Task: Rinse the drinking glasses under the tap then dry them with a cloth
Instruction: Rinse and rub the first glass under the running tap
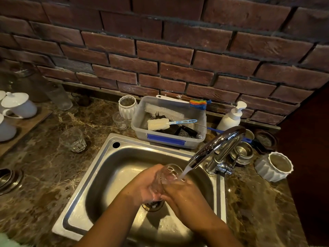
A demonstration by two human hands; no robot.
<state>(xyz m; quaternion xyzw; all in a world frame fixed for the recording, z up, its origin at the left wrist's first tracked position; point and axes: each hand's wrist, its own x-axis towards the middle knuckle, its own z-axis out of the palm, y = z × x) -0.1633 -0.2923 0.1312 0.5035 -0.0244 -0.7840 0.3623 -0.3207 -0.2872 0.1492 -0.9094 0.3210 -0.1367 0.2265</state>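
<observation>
Brick wall (178, 50) behind; brown marbled worktop (44, 175) below, with a steel sink (114, 168) set into it. Over the basin, a curved chrome tap (219, 145) running, stream falling at a slant into the mouth of a clear drinking glass (169, 175).

Glass held above the drain (153, 205), between both hands: left hand (144, 188) wrapped round the lower body from the left, right hand (185, 195) closed on it from the right, fingers overlapping the wall near the base. Long axis tilted, mouth up and away toward the spout, base down toward the wrists. Both hands touching it, neither plainly nearer.

Behind the sink, a plastic tub (169, 122) of bottle brushes, a white soap pump (231, 116) to its right, a white ribbed pot (274, 166) further right. On the left worktop, a second tumbler (73, 139) standing well apart from the hands, a smaller glass (121, 120) by the tub. White cups (17, 106) at far left.

No drying cloth identifiable in view; pale green fabric (7, 242) at the bottom left corner, too cropped to tell. Judged stage: rinsing the first glass, drying not yet begun.
</observation>
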